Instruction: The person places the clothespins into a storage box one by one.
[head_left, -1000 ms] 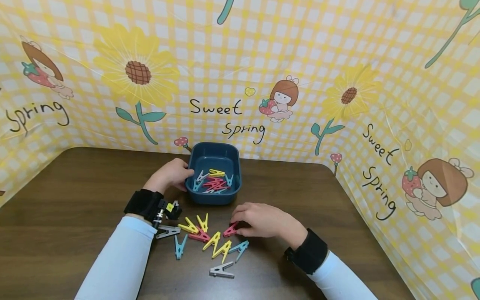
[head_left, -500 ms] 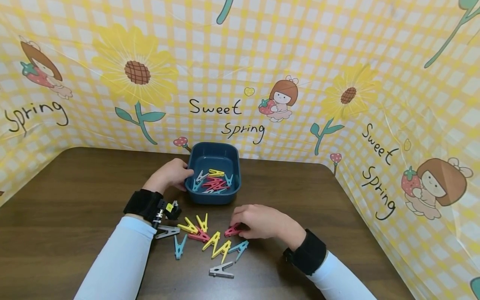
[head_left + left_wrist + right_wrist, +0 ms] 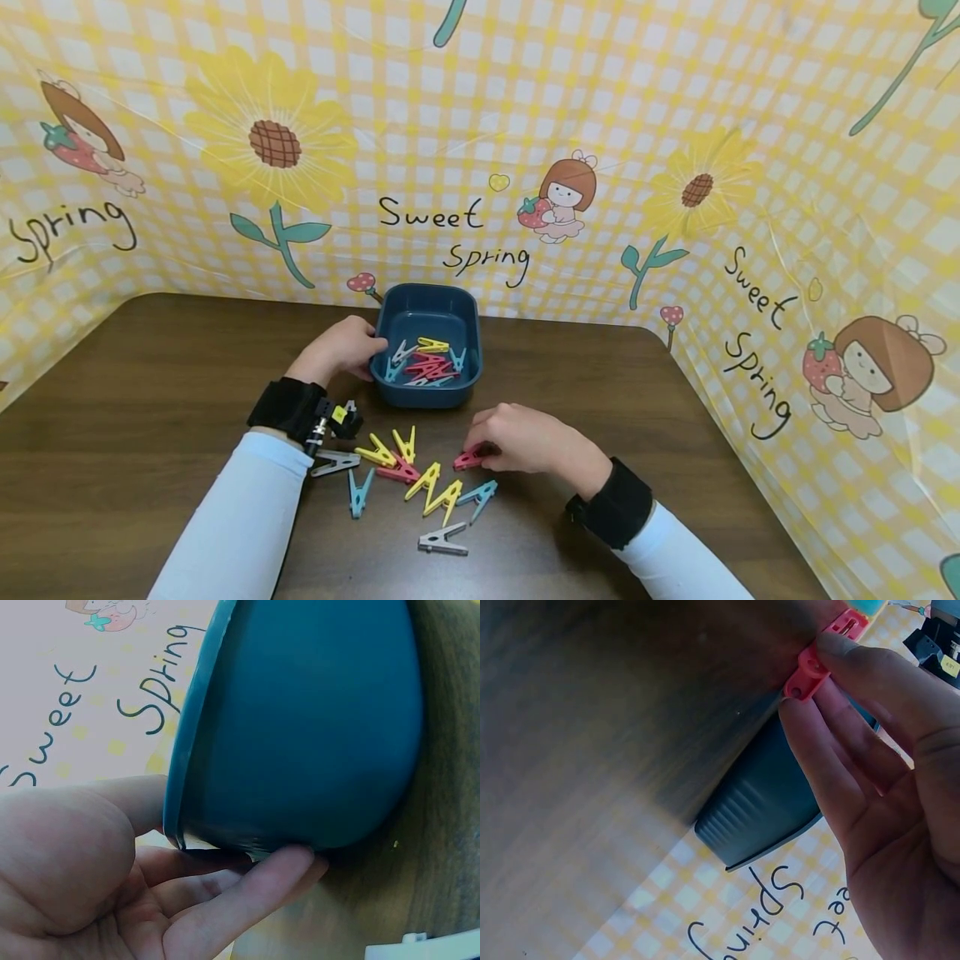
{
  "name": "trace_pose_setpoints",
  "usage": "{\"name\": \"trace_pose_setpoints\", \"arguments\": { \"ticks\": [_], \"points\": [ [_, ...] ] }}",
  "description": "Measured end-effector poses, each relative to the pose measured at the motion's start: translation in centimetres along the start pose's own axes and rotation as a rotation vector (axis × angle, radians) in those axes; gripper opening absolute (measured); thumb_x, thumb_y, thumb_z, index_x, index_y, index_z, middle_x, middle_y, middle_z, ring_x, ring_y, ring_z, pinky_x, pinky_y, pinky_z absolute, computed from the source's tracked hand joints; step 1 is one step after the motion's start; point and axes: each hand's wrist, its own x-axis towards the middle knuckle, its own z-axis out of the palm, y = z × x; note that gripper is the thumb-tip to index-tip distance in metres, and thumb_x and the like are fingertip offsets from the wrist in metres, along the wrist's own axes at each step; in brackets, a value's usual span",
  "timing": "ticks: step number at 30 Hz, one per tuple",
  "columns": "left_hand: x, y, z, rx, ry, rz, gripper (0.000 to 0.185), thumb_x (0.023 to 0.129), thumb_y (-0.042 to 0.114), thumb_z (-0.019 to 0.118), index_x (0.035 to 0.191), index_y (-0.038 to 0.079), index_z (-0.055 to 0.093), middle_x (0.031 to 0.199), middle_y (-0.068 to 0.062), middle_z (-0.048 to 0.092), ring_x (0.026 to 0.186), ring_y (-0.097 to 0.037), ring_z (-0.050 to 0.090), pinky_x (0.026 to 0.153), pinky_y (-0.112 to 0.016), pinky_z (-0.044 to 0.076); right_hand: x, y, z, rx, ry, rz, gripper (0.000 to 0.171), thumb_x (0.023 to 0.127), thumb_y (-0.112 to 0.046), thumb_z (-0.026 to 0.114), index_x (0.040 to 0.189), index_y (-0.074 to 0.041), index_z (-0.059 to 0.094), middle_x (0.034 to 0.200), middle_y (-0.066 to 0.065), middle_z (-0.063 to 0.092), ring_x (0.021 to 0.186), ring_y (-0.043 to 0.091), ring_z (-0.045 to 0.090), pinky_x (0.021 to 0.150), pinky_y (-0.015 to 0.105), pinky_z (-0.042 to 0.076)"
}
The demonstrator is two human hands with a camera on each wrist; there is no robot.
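Note:
A dark blue plastic bin [image 3: 427, 397] stands at the back of the table, with several clothespins [image 3: 433, 365] in red, yellow, blue and grey lying inside. My left hand [image 3: 340, 350] grips its left side, thumb over the rim and fingers against the outer wall [image 3: 315, 727]. In front of the bin, my right hand [image 3: 517, 439] pinches a red clothespin [image 3: 468, 458] between thumb and fingers. The right wrist view shows that red clothespin [image 3: 810, 673] close to the tabletop. Just left of it lie yellow clothespins [image 3: 424, 482] and another red clothespin [image 3: 399, 470].
Blue clothespins [image 3: 360, 493] [image 3: 478, 496] and grey clothespins [image 3: 335, 462] [image 3: 443, 542] lie loose on the brown wooden table [image 3: 600, 392]. A yellow checked cloth [image 3: 465, 108] rises behind the table and on both sides. A small camera [image 3: 345, 419] hangs from the left wrist strap.
My right hand has shifted slightly to the right, and the red clothespin has moved and turned a little with it. The left hand and the bin have stayed in place.

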Motion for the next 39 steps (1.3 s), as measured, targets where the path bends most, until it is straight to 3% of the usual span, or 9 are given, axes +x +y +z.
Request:
{"name": "trace_pose_setpoints", "arguments": {
  "ticks": [12, 39],
  "points": [
    [0.14, -0.13, 0.04, -0.012, 0.003, 0.001, 0.041, 0.113, 0.016, 0.050, 0.131, -0.018, 0.064, 0.111, -0.027, 0.075, 0.082, -0.019, 0.079, 0.083, -0.042, 0.070, 0.02, -0.07, -0.03, -0.023, 0.012, 0.044, 0.021, 0.096, -0.018, 0.085, 0.116, -0.016, 0.084, 0.110, 0.001, 0.081, 0.089, 0.008, 0.068, 0.088, 0.016, 0.061],
    [0.02, -0.02, 0.05, -0.004, 0.008, -0.003, 0.041, 0.113, 0.017, 0.050, 0.131, -0.017, 0.064, 0.110, -0.026, 0.074, 0.082, -0.019, 0.079, 0.083, -0.042, 0.070, -0.27, -0.13, -0.54, -0.043, 0.038, 0.029, 0.021, 0.095, -0.019, 0.085, 0.116, -0.015, 0.084, 0.110, 0.001, 0.081, 0.089, 0.009, 0.069, 0.088, 0.017, 0.062]
  ]
}}
